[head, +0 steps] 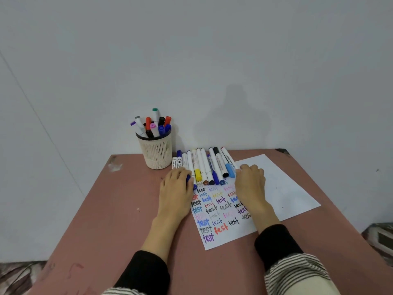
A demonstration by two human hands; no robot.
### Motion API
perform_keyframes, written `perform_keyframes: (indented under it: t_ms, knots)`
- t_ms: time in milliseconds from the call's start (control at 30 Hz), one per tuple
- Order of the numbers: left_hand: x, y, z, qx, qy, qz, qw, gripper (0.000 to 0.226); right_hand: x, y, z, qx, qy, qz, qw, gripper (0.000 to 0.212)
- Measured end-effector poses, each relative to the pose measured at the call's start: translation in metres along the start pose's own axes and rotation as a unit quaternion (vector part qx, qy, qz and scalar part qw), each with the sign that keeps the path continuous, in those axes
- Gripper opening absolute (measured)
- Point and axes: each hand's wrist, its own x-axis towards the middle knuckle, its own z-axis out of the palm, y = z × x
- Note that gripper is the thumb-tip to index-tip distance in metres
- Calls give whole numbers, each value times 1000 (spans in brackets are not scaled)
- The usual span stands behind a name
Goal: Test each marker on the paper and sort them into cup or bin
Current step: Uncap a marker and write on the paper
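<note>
1. Right of the cup (156, 150), a row of capped markers (205, 165) lies flat on the table (119, 209), touching side by side. Long axes run away from the person; near ends overlap the far edge of the test paper (214, 211).
2. Cup: back-left on the table, already holding a bunch of markers upright. No bin in frame.
3. Test paper: near side of the row, covered with "test" scribbles in many colours. A second, blank sheet (282, 188) sits further right of the cup, partly under it or beside it; can't tell which overlaps.
4. Left hand (175, 184): at the row's cup-side end, palm down, fingers curled over the near end of a blue marker (188, 178). Looks like a grip, though the fingertips are hidden.
5. Right hand (251, 179): at the row's other end, palm down, fingers bent and resting against the outermost markers by the light-blue cap (230, 169). Pinching or just touching, can't tell.
6. Key relation, my read: the blue marker lies directly under the left hand, so left is nearer. Axis points fore-aft, so lift it out along its length to avoid rolling its neighbours.
7. Progress, judged: many tested, about a dozen left in the row.
</note>
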Motion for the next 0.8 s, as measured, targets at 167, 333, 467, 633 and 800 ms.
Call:
perform_keyframes:
  t_ms: [167, 333, 467, 633, 800]
  knots:
    - [1, 1, 0, -10, -1, -1, 1000, 30, 0, 0, 1, 14, 9, 0, 1000, 27]
    - [-1, 2, -2, -33, 10, 15, 999, 31, -6, 7, -11, 189, 59, 49, 979, 23]
    - [-4, 20, -13, -179, 37, 13, 983, 32, -19, 12, -24, 329, 3, 20, 944, 22]
    - [-8, 36, -19, -398, 23, -77, 914, 43, -32, 24, -36, 349, -27, -30, 936, 20]
    - [-8, 42, -17, -582, -95, -126, 798, 24, -41, 20, -40, 394, -64, -61, 915, 18]
